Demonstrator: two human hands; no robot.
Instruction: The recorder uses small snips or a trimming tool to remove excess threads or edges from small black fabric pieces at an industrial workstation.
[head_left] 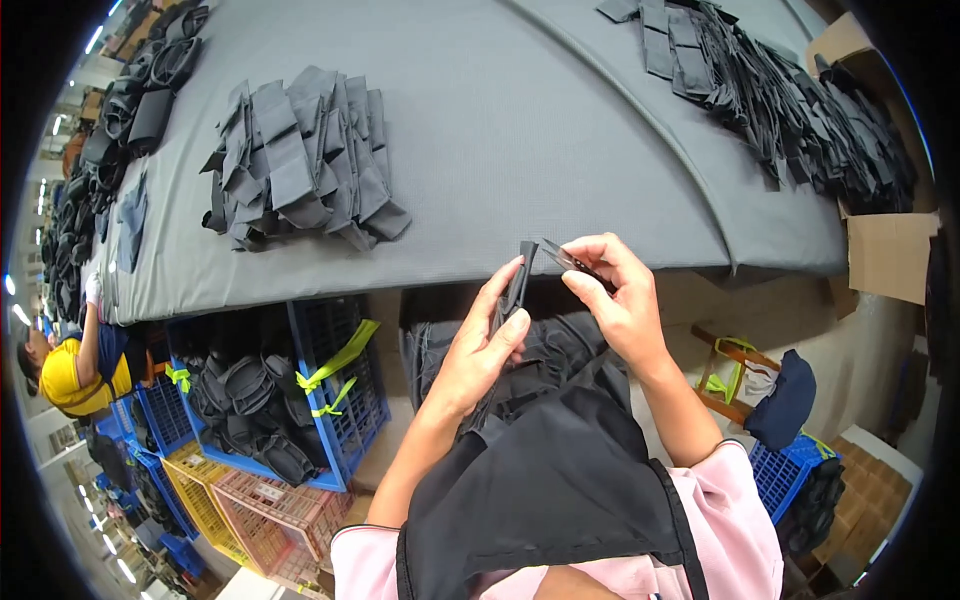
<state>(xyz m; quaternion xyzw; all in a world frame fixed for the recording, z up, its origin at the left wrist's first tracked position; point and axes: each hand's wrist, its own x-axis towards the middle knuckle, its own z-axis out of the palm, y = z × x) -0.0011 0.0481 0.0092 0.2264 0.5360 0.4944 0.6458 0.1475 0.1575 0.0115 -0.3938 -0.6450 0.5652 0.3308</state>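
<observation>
Between the fingers and thumb of my left hand (478, 350) is a folded dark fabric strip (524, 268), its end pointing up by the table's front edge. My right hand (622, 290) is closed around small thread snips (568, 258). The snips' blades point left, close to the strip's upper end; whether they touch it I cannot tell. More dark fabric hangs below my left hand over my lap. Beyond my hands, on the grey cloth-covered table (480, 150), lies a heap of dark grey fabric pieces (300, 160).
A long pile of dark strips (770, 110) lies far right, beside cardboard boxes (890, 258). Blue crates (340, 400) with dark pieces stand below left, near a pink crate (285, 515). A wooden stool (735, 370) is at right. A person in yellow (85, 372) works far left.
</observation>
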